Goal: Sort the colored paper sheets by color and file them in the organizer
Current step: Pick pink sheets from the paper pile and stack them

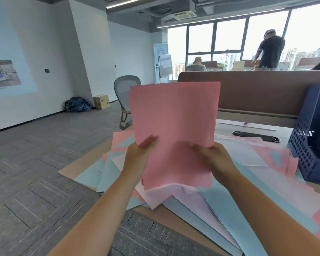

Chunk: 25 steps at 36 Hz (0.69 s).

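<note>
Nothing legible — print on the standing banner (pixel 160 49) is too blurred.

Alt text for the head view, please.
The left hand and right hand hold a stack of pink sheets upright above a desk strewn with pink, blue and pale loose paper. A dark blue mesh organizer stands at the right.

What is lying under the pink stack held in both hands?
Pale pink sheets and light blue sheets fanned on the desk. The pink stack hides the pile's middle.

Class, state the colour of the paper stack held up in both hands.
Pink: the paper stack, gripped by the left hand and right hand, seen in the head view.
</note>
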Motion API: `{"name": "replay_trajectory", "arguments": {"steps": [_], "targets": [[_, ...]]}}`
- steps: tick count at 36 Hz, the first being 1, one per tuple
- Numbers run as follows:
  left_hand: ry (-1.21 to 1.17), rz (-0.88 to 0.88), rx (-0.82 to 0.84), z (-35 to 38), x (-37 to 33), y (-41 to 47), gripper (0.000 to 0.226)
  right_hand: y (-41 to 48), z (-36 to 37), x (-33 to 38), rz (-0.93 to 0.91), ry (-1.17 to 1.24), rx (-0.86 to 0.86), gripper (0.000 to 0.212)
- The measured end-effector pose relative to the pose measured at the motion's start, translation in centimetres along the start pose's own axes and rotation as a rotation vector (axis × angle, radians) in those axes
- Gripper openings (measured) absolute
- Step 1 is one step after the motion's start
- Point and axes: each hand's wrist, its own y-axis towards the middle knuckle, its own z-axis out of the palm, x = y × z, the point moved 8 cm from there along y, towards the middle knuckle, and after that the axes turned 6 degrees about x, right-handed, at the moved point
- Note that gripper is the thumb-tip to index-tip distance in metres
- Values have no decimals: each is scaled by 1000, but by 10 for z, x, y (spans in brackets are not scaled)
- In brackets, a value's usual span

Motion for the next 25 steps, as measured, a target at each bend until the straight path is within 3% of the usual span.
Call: {"name": "replay_trajectory", "arguments": {"steps": [2,4,7,11,15,20,25], "targets": [[14,-74,31,4,16,-2,25,-1,-1,-14,60,-13,-10,55],[48,-121,39,4,31,-8,33,-3,0,-29,120,-16,-1,52],[55,-102,15,2,33,-11,27,-3,-7,-32,123,-26,-33,33],[63,-74,-2,3,28,-8,13,0,-14,-28,96,-29,-46,41],[138,-115,35,9,41,-18,20,-7,-13,-47,180,-32,-27,34],[278,-40,23,16,19,-32,19,-28,-16,-33,166,-108,-38,20],[249,-22,129,45,-4,-50,14,-59,-50,1,129,-238,-172,17]]}}
